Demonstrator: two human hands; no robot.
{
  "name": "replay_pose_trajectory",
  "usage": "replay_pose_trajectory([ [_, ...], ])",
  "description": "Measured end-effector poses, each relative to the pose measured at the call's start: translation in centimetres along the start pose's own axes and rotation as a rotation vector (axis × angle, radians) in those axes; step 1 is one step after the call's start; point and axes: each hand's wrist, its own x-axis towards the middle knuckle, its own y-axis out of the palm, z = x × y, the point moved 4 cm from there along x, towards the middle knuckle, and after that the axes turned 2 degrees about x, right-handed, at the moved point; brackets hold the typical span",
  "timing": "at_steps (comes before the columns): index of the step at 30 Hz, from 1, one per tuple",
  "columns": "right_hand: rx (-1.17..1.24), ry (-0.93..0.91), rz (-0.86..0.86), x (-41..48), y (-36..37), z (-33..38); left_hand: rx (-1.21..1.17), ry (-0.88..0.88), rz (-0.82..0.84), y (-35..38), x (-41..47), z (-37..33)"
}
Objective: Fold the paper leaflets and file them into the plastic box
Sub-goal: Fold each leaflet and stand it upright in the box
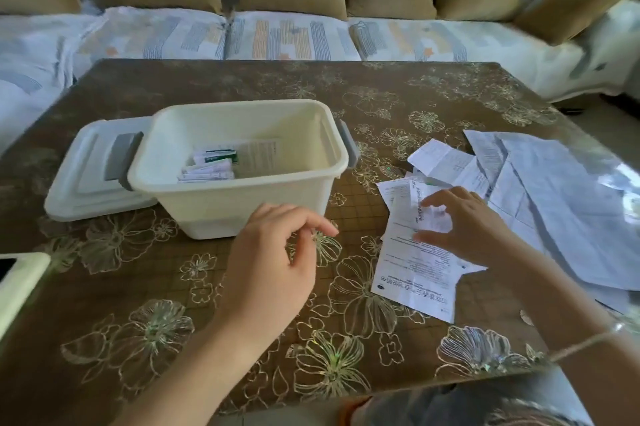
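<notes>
1. plastic box: cream, lid off, standing on the table left of centre. a grey latch shows at each end.
2. lid: lies flat on the table, touching the box's left side.
3. folded leaflets: several lie on the floor of the box, towards its left, with one flat printed sheet beside them to the right.
4. loose leaflets: unfolded sheets overlap in a pile on the right of the table, well apart from the box.
5. top leaflet: creased and partly open, at the near left of that pile.
6. right hand: over the pile, fingers spread and arched, fingertips and thumb on the top leaflet. whether it pinches the paper cannot be told; the view is blurred there.
7. left hand: above the table just near of the box's right corner, fingers loosely curled, holding nothing.
8. bracelet: thin, on the right wrist.
9. sofa: beyond the far edge, with tan cushions.
</notes>
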Motion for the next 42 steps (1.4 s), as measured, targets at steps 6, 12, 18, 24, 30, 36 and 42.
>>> replay_pose_trajectory([
  [6, -0.188, -0.271, -0.185, -5.0, 2.3, 3.7, 0.027, -0.097, 0.185, 3.5, -2.8, 1.1],
  [12, -0.088, -0.371, -0.216, -10.1, 7.8, 8.0, -0.067, -0.33, 0.221, 4.3, -3.7, 3.0],
  [18, 0.138, -0.52, -0.134, -11.0, 8.9, 12.1, -0.525, -0.838, 0.096, 1.9, -4.4, 5.8],
  [24, 0.206, -0.598, -0.159, -11.9, 9.1, 13.0, -0.317, -0.839, 0.188, 1.3, -3.8, 6.9],
  [30, 0.257, -0.044, -0.192, -7.9, 4.9, 9.9, 0.373, -0.472, 0.246, 1.8, -3.2, 5.5],
  [36, 0.222, 0.193, 0.042, -4.7, 5.3, 10.8, 0.469, -0.453, 0.351, 2.7, -3.5, 4.5],
  [42, 0.437, 0.209, 0.06, -4.8, 5.4, 10.0, 0.486, -0.414, 0.35, 2.6, -3.8, 4.3],
])
